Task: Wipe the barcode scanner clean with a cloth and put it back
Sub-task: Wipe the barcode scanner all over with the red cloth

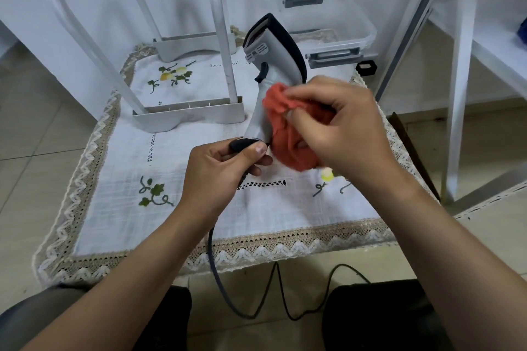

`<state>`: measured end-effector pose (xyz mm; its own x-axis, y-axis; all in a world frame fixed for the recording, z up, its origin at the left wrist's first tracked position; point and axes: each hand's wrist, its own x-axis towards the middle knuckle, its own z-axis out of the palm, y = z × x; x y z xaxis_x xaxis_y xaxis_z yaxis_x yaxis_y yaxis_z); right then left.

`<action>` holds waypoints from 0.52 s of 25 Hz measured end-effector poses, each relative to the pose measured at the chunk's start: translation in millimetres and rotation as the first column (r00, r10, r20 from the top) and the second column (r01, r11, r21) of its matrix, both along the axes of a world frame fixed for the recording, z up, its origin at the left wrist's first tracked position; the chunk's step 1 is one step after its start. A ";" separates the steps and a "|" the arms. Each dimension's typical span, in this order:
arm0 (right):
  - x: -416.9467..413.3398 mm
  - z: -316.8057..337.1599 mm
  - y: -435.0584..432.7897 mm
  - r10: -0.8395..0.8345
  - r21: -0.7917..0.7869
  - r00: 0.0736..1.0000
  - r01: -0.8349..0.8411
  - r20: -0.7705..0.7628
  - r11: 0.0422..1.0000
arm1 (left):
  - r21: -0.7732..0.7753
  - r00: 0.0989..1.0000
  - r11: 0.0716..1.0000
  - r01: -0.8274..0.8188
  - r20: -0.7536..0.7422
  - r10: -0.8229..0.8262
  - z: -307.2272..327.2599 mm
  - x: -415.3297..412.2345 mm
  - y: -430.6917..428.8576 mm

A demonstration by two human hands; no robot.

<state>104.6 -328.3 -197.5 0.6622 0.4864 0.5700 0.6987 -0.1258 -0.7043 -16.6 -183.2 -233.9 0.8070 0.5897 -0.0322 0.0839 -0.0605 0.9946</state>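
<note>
Presently, the barcode scanner (275, 63) is held clear of the surface (114, 157), handle down and head raised toward the far side, leaning slightly right. The left hand (222, 169) is clenched round the black butt of the handle, thumb on top. From there the dark cable (211, 259) runs down over the near edge and loops on the floor (34, 128). The right hand (345, 128) grasps a bunched red cloth (285, 125), fingers curled into it, and presses it against the right side of the grey handle. A white embroidered tablecloth (285, 245) with lace trim covers the surface. A white plastic frame (188, 115) stands on it left of the scanner. A clear lidded container (342, 28) sits behind, a small black object (366, 67) just beside it.
</note>
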 end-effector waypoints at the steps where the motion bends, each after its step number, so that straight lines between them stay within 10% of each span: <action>1: 3.2 1.5 -1.5 -0.085 0.050 0.994 0.081 0.068 0.995 | -0.007 1.000 1.000 -0.002 -0.010 0.002 0.3 -0.1 -0.5; 13: 7.1 -6.0 1.9 -0.180 0.005 0.956 0.184 0.230 0.983 | 0.092 0.998 0.994 0.057 0.016 -0.059 -2.2 -4.8 -8.9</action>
